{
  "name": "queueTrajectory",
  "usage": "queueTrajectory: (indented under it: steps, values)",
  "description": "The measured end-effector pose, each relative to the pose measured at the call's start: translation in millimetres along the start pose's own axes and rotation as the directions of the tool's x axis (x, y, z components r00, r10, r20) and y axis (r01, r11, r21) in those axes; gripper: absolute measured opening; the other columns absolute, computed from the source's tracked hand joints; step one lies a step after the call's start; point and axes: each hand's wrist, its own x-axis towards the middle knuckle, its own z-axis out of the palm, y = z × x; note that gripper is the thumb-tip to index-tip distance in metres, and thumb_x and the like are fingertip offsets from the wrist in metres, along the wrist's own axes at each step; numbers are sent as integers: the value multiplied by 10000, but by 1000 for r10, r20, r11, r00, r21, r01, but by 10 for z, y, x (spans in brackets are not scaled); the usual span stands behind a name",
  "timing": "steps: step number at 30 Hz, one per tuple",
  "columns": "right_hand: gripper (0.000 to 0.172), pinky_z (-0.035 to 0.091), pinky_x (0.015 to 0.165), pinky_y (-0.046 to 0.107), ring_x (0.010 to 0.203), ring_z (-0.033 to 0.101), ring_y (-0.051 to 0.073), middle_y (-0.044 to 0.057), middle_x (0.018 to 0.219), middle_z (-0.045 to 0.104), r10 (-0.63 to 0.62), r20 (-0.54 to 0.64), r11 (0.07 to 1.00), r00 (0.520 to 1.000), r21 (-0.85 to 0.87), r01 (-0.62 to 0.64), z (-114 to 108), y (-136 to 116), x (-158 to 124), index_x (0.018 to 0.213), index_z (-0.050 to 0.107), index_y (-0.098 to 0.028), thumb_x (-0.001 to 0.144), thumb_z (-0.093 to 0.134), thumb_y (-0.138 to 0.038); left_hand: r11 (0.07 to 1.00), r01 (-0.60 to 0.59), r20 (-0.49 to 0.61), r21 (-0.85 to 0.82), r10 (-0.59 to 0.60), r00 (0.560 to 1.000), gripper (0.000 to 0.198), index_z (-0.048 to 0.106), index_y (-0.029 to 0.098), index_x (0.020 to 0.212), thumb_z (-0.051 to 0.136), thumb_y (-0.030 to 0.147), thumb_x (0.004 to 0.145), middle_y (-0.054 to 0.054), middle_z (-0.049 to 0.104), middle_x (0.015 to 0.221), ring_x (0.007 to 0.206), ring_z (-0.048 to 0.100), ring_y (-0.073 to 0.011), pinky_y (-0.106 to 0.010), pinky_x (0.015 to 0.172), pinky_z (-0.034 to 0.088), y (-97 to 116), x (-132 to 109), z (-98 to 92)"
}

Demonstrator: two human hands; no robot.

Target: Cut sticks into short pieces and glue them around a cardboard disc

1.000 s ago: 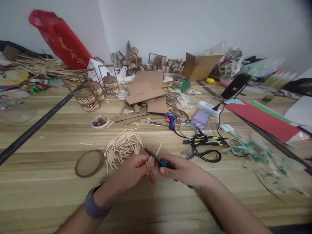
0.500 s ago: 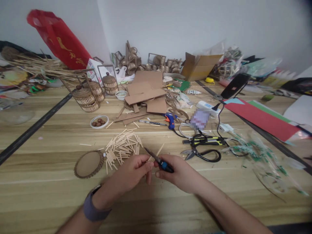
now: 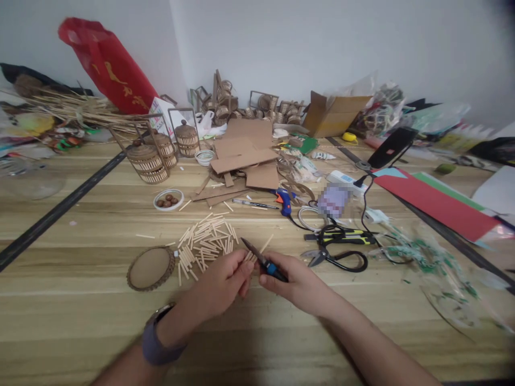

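My right hand (image 3: pixel 295 279) is closed around a small knife (image 3: pixel 270 268) with a black and blue handle, its dark pointed blade aimed up and left. Between the thumb and fingers of my left hand (image 3: pixel 229 281) are several short wooden sticks (image 3: pixel 250 256), right beside the blade. One longer pale stick (image 3: pixel 266 244) pokes out behind the knife; which hand has it, I cannot tell. Just beyond my left hand spreads a loose pile of cut wooden sticks (image 3: pixel 205 238). A round cardboard disc with a braided rim (image 3: pixel 151 268) lies flat left of the pile.
Black-handled scissors (image 3: pixel 341 261) and a yellow-black cutter (image 3: pixel 354 236) lie to the right. Farther back are a blue glue gun (image 3: pixel 284 202), a pen (image 3: pixel 255 203), cardboard pieces (image 3: pixel 245 155) and a white lid of brown beads (image 3: pixel 169 199). Small lidded baskets (image 3: pixel 147 163) stand back left.
The whole view has shifted slightly, so the table things sit a little farther right. Both hands keep nearly the same pose, with the knife still against the sticks.
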Motion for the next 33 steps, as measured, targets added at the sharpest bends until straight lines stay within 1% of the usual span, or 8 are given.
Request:
queueTrajectory:
  steps: [5,8,11,17,22,27,30,33]
  values:
    - [243,408,735,251,798,532,154,15,873,614,-24,66,990,998,142,14,-51,-8,-36,987,626,-159,877,592,-372,997,25,46,-68,-22,999,347,484,213,760,338,451,966,40,532,551,549,513,-145,-269,588,389,16,-6,16]
    - [309,404,714,253,774,517,149,13,856,596,-2,95,977,995,213,-18,-53,20,-36,1014,627,-152,871,596,-425,996,38,50,-81,-34,998,347,506,205,783,344,451,966,41,531,540,541,512,-142,-267,592,397,29,-5,22]
    - [348,388,683,249,744,492,140,4,827,569,12,119,971,993,235,-40,-56,38,-23,1022,629,-152,861,606,-460,992,46,53,-113,-41,998,366,523,200,806,344,476,965,43,522,524,529,513,-141,-268,584,401,10,5,29]
    - [341,375,659,250,717,465,134,1,806,548,31,132,975,991,215,-59,-70,13,-16,1009,628,-156,845,615,-454,970,35,58,-239,-22,998,375,531,194,821,389,518,945,64,461,492,497,500,-132,-266,572,416,-63,19,57]
    - [236,363,618,237,678,435,125,-16,746,503,67,102,981,993,172,-84,-34,9,-18,917,611,-165,819,631,-379,962,45,67,-270,-28,997,395,540,190,842,400,548,930,75,424,478,472,466,-127,-268,556,430,-81,28,74]
    - [125,373,665,237,708,450,127,-22,758,507,61,61,985,996,156,-70,14,-13,-13,840,569,-178,801,621,-284,980,32,60,-198,-20,998,380,511,197,802,372,520,947,62,445,502,478,445,-119,-258,541,411,-60,22,61]
    - [104,365,652,235,699,444,129,-28,737,496,63,37,991,997,117,-67,25,-43,-26,809,552,-184,795,610,-269,985,20,60,-170,-10,998,364,492,205,792,356,503,950,55,459,521,493,460,-124,-258,543,401,-5,-2,44]
    - [91,365,639,236,687,452,134,-29,714,506,68,5,996,998,61,-68,28,-62,-40,785,553,-187,788,599,-265,996,6,46,-94,-2,999,358,461,216,754,338,484,957,48,469,535,511,468,-128,-261,556,389,51,-32,35]
